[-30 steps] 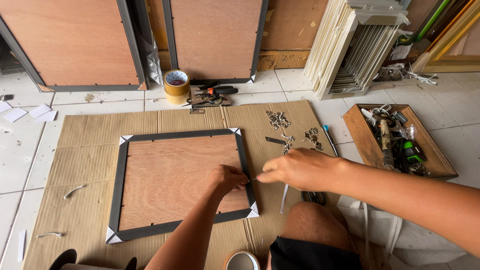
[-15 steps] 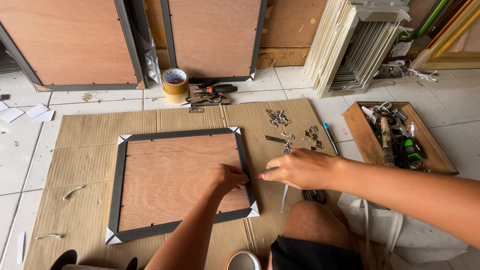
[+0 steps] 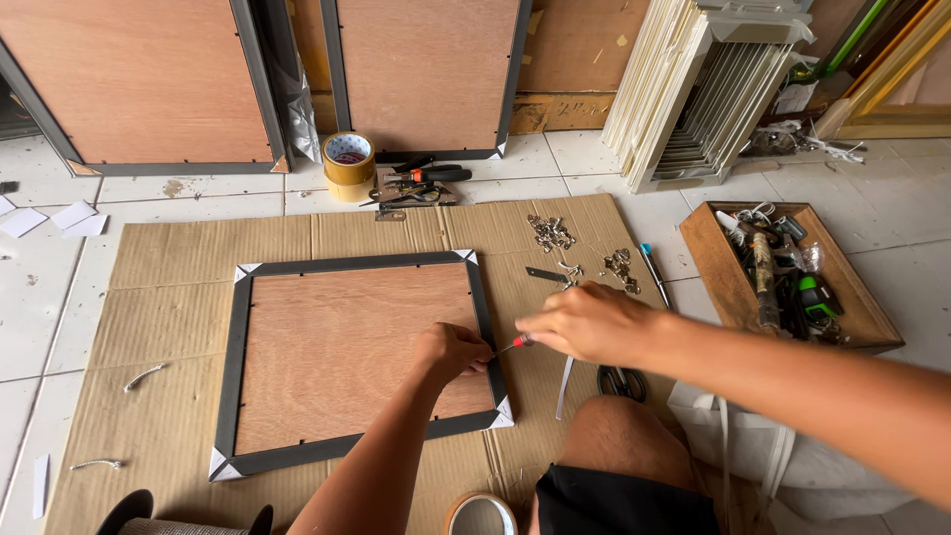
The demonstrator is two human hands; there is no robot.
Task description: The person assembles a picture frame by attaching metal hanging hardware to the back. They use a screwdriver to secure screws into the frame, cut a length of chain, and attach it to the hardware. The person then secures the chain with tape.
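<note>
Picture frame (image 3: 337, 362), plywood back up, lies flat on the cardboard sheet (image 3: 178, 297) | left hand (image 3: 451, 349) curled, fingertips pinched at the frame's right rail | right hand (image 3: 584, 322) closed around a red-handled screwdriver (image 3: 515, 344), tip at that rail | scissors (image 3: 619, 381) just beside knee

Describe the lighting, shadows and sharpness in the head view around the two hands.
Head view: soft, even daylight with no harsh glare; the left hand casts only a faint shadow on the brown backing board; the right hand and its red-handled tool look sharp, without motion blur; straight lines bow slightly toward the edges.
</note>
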